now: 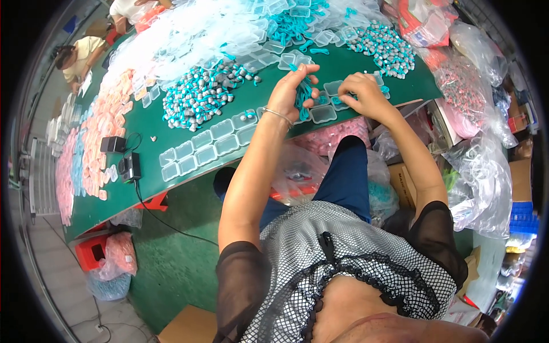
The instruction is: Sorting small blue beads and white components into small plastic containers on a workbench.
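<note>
A bunch of teal cords (303, 97) hangs from my left hand (290, 94), whose fingers are closed round it above the near edge of the table. My right hand (366, 94) is bent down over the right end of a row of small clear plastic boxes (333, 88), with thumb and fingers drawn together. Bits of teal cord show in the boxes under it; what its fingertips hold is hidden. Between my hands is a clear box (323, 114). Left of my left forearm, two rows of clear boxes (205, 154) lie along the table edge, one with a small teal-and-grey piece (247, 116) in it.
On the green table (146, 123) lie heaps of teal-and-grey pieces (197, 94), (383, 48), a pile of clear boxes (189, 34) and peach-coloured cases (111, 114). Black adapters (130, 167) trail a cord. Plastic bags (480, 177) crowd the right. Two people sit at far left.
</note>
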A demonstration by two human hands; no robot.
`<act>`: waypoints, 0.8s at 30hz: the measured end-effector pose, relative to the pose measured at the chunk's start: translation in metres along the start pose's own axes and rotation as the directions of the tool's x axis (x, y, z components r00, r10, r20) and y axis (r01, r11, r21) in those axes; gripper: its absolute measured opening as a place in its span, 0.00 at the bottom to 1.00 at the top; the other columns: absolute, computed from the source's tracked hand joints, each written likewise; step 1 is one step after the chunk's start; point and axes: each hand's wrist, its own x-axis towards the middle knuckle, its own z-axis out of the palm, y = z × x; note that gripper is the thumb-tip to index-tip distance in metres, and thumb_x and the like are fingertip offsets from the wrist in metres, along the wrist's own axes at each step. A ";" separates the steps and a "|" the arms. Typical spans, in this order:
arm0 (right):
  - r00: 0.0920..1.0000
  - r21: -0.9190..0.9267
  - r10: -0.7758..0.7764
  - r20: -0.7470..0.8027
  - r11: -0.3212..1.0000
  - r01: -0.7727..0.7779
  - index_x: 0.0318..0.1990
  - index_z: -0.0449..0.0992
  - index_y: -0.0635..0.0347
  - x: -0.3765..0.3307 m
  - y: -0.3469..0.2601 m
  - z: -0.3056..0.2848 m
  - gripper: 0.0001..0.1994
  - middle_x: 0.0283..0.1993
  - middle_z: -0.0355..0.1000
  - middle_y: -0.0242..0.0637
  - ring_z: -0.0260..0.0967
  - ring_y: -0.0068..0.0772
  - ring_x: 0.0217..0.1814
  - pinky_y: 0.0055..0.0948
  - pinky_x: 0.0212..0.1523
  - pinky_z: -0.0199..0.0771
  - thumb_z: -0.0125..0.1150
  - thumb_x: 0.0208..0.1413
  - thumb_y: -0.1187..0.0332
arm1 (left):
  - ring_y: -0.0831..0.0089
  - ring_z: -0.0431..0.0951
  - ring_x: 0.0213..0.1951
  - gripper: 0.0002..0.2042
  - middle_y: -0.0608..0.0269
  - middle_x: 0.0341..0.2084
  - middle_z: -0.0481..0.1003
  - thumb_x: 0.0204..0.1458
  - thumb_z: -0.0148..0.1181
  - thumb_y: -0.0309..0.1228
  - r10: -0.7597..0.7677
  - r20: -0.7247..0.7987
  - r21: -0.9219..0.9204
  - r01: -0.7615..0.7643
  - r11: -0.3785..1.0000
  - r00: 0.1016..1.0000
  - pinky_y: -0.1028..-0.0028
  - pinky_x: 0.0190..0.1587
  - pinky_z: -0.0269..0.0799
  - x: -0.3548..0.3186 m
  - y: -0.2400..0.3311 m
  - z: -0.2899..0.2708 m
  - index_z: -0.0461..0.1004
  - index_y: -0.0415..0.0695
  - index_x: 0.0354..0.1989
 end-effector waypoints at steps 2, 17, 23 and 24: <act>0.981 0.325 0.136 -0.136 0.942 -0.086 0.36 0.76 0.56 0.012 -0.006 -0.003 0.06 0.33 0.72 0.32 0.71 0.32 0.38 0.32 0.41 0.69 0.63 0.49 0.70 | 0.74 0.70 0.26 0.21 0.63 0.37 0.67 0.62 0.50 0.45 -0.010 0.023 -0.003 0.011 1.000 1.000 0.81 0.17 0.56 0.000 -0.001 -0.005 0.69 0.42 0.55; 0.977 0.472 0.132 -0.166 0.881 -0.039 0.37 0.75 0.59 0.016 -0.028 0.010 0.08 0.35 0.74 0.32 0.71 0.25 0.34 0.27 0.37 0.72 0.61 0.48 0.76 | 0.75 0.67 0.23 0.20 0.61 0.36 0.73 0.59 0.56 0.41 0.155 -0.187 0.059 -0.147 0.987 0.970 0.80 0.17 0.57 -0.017 0.029 -0.026 0.68 0.42 0.55; 0.992 0.112 -0.049 -0.119 0.992 0.062 0.33 0.76 0.53 -0.003 -0.035 0.021 0.07 0.34 0.71 0.28 0.67 0.34 0.43 0.36 0.49 0.57 0.65 0.44 0.70 | 0.75 0.68 0.25 0.19 0.61 0.36 0.71 0.59 0.56 0.40 0.141 -0.154 -0.017 -0.145 0.989 0.978 0.80 0.18 0.59 -0.019 0.024 -0.037 0.68 0.42 0.53; 0.990 0.084 -0.071 -0.119 0.993 0.082 0.32 0.76 0.53 -0.002 -0.037 0.021 0.07 0.34 0.71 0.29 0.66 0.33 0.43 0.36 0.48 0.57 0.65 0.44 0.69 | 0.75 0.68 0.25 0.19 0.61 0.36 0.71 0.59 0.56 0.40 0.129 -0.142 -0.034 -0.135 0.990 0.981 0.80 0.18 0.59 -0.020 0.023 -0.036 0.69 0.41 0.53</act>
